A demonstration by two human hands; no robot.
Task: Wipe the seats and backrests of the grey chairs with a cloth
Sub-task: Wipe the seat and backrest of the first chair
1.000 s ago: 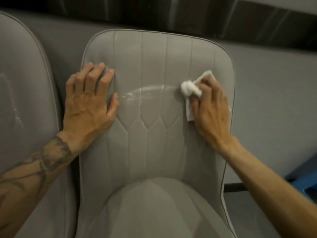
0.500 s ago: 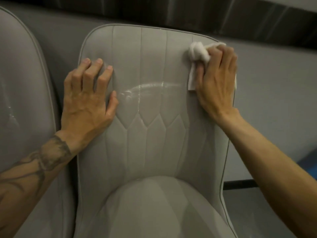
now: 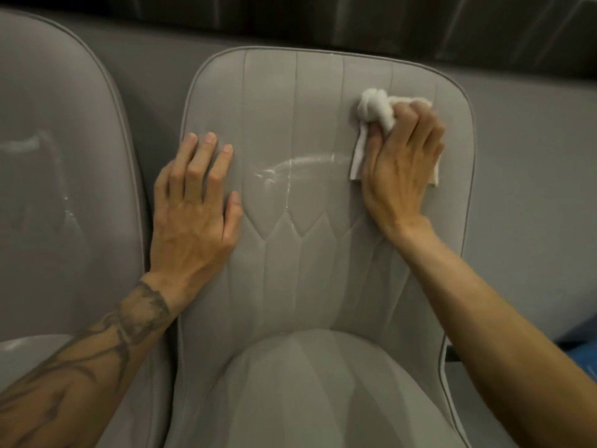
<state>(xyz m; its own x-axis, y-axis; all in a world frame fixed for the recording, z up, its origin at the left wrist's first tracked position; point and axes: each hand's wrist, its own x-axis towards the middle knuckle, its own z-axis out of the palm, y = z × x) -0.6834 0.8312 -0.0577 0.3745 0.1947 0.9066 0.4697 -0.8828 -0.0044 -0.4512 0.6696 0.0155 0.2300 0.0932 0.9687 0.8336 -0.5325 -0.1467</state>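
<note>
A grey padded chair fills the middle of the head view, its stitched backrest [image 3: 307,124] upright and its seat [image 3: 307,389] below. My right hand [image 3: 403,163] grips a crumpled white cloth [image 3: 376,108] and presses it on the backrest's upper right part. My left hand [image 3: 193,208] lies flat on the backrest's left edge, fingers straight. A wet curved streak [image 3: 300,164] shines across the backrest between the two hands.
A second grey chair [image 3: 61,176] stands close on the left, with wet smears on its backrest. Behind both runs a grey wall [image 3: 533,176] with a dark band on top. Something blue [image 3: 581,344] shows at the right edge.
My right hand with the cloth went up the backrest's right side from mid height to near the top, then came slightly down. My left hand stayed flat on the left edge.
</note>
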